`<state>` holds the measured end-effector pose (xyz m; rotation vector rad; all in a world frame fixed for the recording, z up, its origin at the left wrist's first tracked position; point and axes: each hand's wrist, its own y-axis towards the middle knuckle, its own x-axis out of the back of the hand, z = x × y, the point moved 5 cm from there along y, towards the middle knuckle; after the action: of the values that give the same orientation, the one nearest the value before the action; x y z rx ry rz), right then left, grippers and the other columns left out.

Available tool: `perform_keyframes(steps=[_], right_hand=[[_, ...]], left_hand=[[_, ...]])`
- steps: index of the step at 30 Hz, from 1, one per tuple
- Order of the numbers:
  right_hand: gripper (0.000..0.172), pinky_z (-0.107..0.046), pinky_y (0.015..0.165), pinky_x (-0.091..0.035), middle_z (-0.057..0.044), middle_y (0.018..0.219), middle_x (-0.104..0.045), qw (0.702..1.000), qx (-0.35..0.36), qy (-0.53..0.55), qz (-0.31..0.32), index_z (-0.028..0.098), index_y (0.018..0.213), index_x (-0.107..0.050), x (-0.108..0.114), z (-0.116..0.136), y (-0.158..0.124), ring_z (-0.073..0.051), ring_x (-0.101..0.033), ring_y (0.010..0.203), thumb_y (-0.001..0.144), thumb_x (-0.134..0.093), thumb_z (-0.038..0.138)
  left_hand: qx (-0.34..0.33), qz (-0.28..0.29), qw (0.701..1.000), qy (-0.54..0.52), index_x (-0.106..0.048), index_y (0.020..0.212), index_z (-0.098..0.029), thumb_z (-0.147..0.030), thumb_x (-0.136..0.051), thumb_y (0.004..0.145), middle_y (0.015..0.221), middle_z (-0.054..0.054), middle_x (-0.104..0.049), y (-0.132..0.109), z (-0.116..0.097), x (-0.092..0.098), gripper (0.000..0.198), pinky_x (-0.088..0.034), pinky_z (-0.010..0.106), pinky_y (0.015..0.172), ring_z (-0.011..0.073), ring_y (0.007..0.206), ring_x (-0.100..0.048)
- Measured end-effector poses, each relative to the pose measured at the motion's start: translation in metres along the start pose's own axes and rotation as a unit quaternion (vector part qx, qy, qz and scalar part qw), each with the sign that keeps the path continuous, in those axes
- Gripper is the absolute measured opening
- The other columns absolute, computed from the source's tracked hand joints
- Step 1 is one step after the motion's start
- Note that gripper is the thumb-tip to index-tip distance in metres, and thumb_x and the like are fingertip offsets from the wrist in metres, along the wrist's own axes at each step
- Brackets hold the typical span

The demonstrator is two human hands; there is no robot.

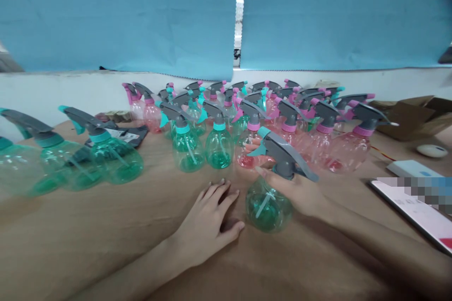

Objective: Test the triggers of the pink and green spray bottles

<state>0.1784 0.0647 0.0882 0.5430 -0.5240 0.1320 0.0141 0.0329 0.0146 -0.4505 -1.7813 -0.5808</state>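
Observation:
A green spray bottle with a grey and teal trigger head stands in front of me, tilted slightly. Around its neck, just under the spray head, my right hand is wrapped; part of the palm is hidden behind the bottle. My left hand rests on the table left of that bottle, fingers spread and holding nothing. Beyond the hands are two green spray bottles with teal collars and a pink spray bottle with a pink collar.
Several more pink spray bottles and green ones crowd the back of the wooden table. More green spray bottles stand at left beside a dark packet. At right are a phone, a white box, a mouse and a cardboard box.

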Motion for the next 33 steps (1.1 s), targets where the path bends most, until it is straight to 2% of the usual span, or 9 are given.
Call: perform_keyframes(steps=[3,7,12,16,21,27,33], right_hand=[[0.035,-0.041,0.084,-0.05,-0.002,0.1,-0.067,1.0,-0.012,0.026,0.009,0.027,0.116,-0.053,0.0,-0.001,0.001,-0.024,-0.062,0.094,0.081,-0.052,0.03],[0.038,-0.039,0.093,-0.046,-0.001,0.112,-0.063,0.999,0.015,0.044,0.028,0.027,0.12,-0.05,-0.001,0.0,0.002,-0.023,-0.058,0.107,0.082,-0.053,0.03],[0.047,-0.04,0.09,-0.049,0.0,0.108,-0.066,0.996,0.008,0.059,0.06,0.031,0.126,-0.045,-0.001,-0.007,0.005,-0.022,-0.062,0.1,0.081,-0.057,0.036],[0.048,-0.045,0.093,-0.047,-0.001,0.114,-0.064,0.994,0.029,0.059,0.087,0.031,0.121,-0.052,-0.001,-0.013,0.009,-0.025,-0.058,0.109,0.075,-0.064,0.035],[0.039,-0.052,0.096,-0.042,-0.001,0.105,-0.068,0.993,-0.033,0.029,0.111,0.031,0.113,-0.059,0.001,-0.014,0.007,-0.028,-0.06,0.105,0.074,-0.065,0.036],[0.05,-0.048,0.094,-0.045,-0.003,0.112,-0.065,0.985,-0.018,0.105,0.134,0.031,0.118,-0.056,0.003,0.001,0.006,-0.027,-0.056,0.112,0.07,-0.07,0.036],[0.05,-0.045,0.091,-0.048,-0.002,0.116,-0.064,0.969,-0.022,0.2,0.14,0.032,0.122,-0.052,0.004,0.007,0.005,-0.025,-0.054,0.114,0.074,-0.066,0.031]], left_hand=[[-0.001,-0.001,1.0,0.001,-0.043,0.131,-0.018,-0.043,-0.051,0.086,0.14,0.012,-0.038,0.0,0.0,0.0,0.052,-0.026,0.046,0.103,0.0281,0.129,-0.029],[-0.002,0.003,1.0,0.005,-0.043,0.131,-0.017,-0.044,-0.051,0.086,0.14,0.012,-0.038,0.0,0.0,0.0,0.053,-0.026,0.047,0.103,0.0288,0.129,-0.03],[0.0,0.009,1.0,0.016,-0.043,0.131,-0.016,-0.043,-0.051,0.086,0.14,0.013,-0.037,0.0,0.0,-0.001,0.053,-0.027,0.047,0.103,0.0284,0.129,-0.03],[-0.002,0.005,1.0,0.019,-0.042,0.132,-0.017,-0.043,-0.052,0.086,0.139,0.013,-0.038,0.001,0.0,-0.002,0.053,-0.027,0.047,0.103,0.0284,0.128,-0.03],[-0.009,0.0,1.0,0.015,-0.04,0.133,-0.017,-0.043,-0.051,0.087,0.139,0.012,-0.038,0.0,0.001,-0.003,0.054,-0.026,0.046,0.104,0.0271,0.129,-0.029],[-0.008,-0.001,1.0,0.012,-0.041,0.132,-0.016,-0.043,-0.051,0.087,0.138,0.013,-0.039,0.0,0.0,-0.002,0.054,-0.027,0.046,0.103,0.0279,0.128,-0.03],[-0.007,-0.002,1.0,0.013,-0.042,0.132,-0.015,-0.043,-0.052,0.086,0.138,0.013,-0.039,0.0,0.0,-0.002,0.054,-0.027,0.046,0.103,0.0277,0.129,-0.029]])
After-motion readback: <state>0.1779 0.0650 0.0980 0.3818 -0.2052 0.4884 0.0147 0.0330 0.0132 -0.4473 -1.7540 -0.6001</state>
